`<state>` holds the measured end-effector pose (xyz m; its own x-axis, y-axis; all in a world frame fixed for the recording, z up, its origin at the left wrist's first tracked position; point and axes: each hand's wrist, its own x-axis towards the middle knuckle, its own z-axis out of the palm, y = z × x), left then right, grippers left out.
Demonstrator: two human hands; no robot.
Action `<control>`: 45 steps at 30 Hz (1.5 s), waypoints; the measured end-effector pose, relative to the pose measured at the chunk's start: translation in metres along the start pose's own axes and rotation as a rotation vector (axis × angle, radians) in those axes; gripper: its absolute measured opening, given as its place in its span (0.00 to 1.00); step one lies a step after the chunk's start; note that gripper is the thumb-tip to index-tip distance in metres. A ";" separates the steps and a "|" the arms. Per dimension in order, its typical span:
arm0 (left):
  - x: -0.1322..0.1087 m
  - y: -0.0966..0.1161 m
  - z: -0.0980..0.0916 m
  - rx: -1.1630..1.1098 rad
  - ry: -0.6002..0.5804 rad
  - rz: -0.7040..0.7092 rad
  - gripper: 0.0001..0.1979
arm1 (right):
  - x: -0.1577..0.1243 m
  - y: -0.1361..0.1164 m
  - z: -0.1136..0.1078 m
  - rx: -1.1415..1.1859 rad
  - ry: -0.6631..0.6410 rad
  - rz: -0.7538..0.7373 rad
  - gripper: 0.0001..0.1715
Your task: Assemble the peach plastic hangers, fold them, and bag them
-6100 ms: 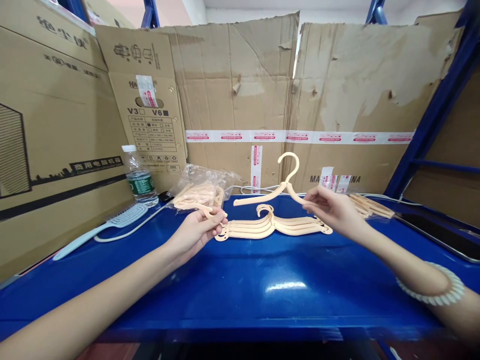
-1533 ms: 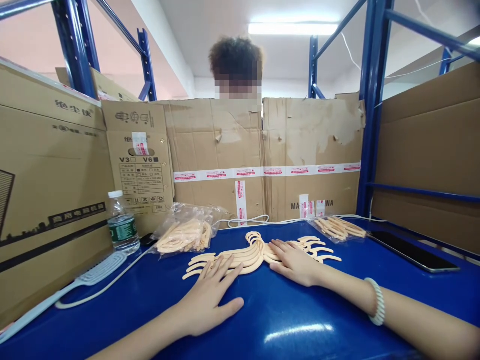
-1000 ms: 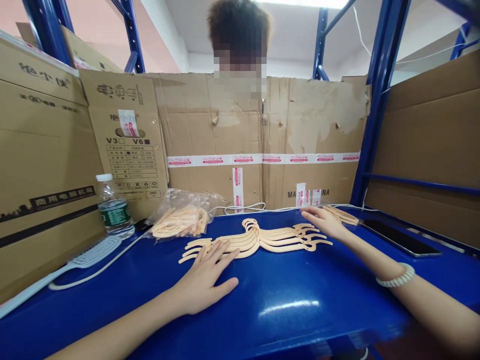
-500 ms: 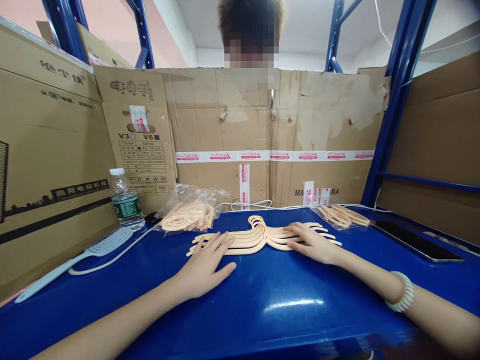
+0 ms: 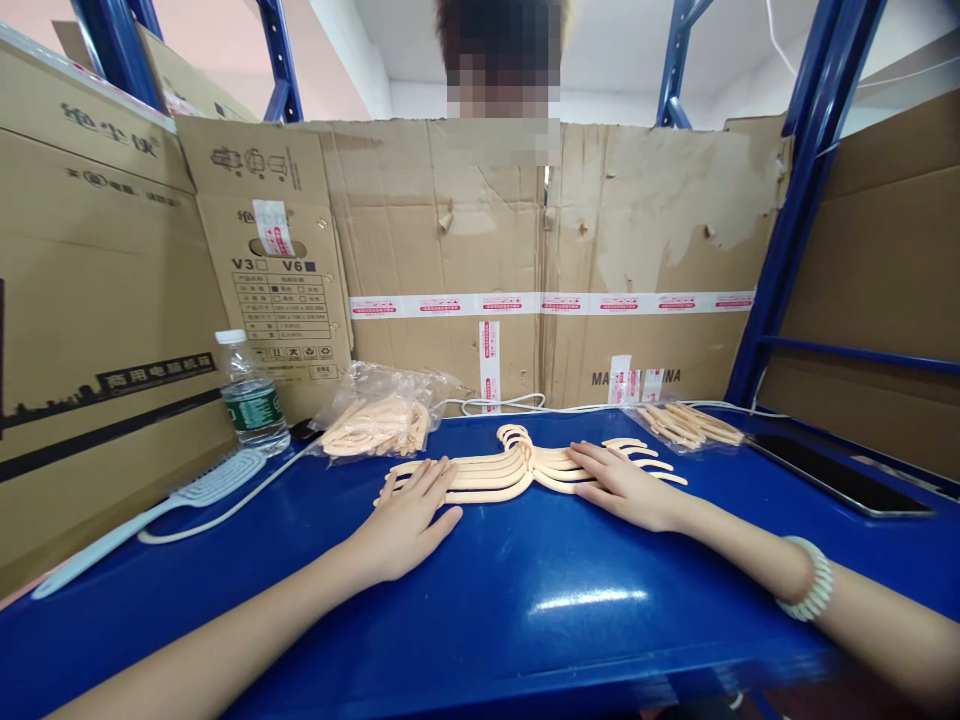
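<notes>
Several cream hangers lie overlapped in a fanned row on the blue table, their hooks bunched at the middle and pointing away from me. My left hand rests flat on their left arms, fingers stretched out and thumb spread to the right. Across the right arms lies my right hand, also with extended fingers; a pale coiled band circles that wrist. Neither hand grips anything. Behind, a clear bag of cream pieces lies to the left, and a smaller bag of cream pieces to the right.
On the left are a water bottle, a light blue hairbrush and a white cable. A black phone lies at the right. Cardboard panels and blue posts surround the table. A person is behind the panels.
My left hand has shifted slightly left along the hangers. My right hand stays on their right side, where the arm ends look a little more spread. The camera view has shifted slightly.
</notes>
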<state>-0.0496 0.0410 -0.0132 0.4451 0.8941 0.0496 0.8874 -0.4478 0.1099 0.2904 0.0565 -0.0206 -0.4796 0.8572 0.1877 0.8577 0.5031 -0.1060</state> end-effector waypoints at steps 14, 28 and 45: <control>0.009 -0.011 0.001 -0.032 0.111 0.035 0.26 | 0.005 0.001 0.003 -0.012 0.028 -0.004 0.38; 0.011 -0.041 -0.031 0.015 0.299 0.099 0.23 | 0.007 0.010 0.001 0.046 0.151 -0.015 0.36; -0.003 -0.065 -0.068 -0.087 -0.031 0.075 0.13 | 0.000 0.055 -0.040 0.118 0.340 0.020 0.21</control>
<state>-0.1166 0.0681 0.0469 0.5146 0.8569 0.0308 0.8381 -0.5103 0.1927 0.3452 0.0795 0.0122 -0.3565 0.7913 0.4968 0.8296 0.5127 -0.2213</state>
